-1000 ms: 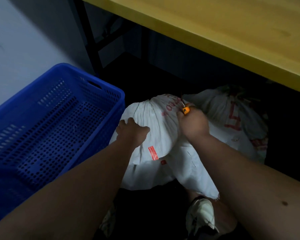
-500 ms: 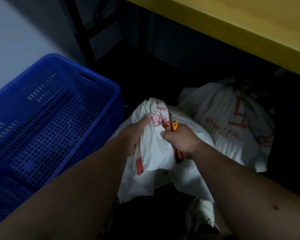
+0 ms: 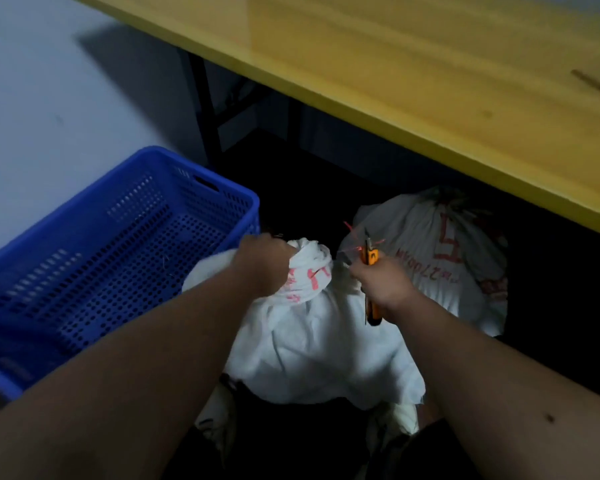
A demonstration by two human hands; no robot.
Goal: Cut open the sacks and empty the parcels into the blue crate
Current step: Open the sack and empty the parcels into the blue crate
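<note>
Under the desk (image 3: 413, 81), our left hand (image 3: 262, 268) clenches the sack (image 3: 312, 327) neck beside the blue crate (image 3: 118, 216); our right hand (image 3: 381, 285) has its grip closed on an orange knife (image 3: 371, 261)

Single head-worn wide-angle view, looking forward and steeply down from close above the person's forearms. It faces the floor beneath the yellow bench (image 3: 430, 81), with the blue crate (image 3: 125, 216) at left. There is no second view to overlap.
</note>
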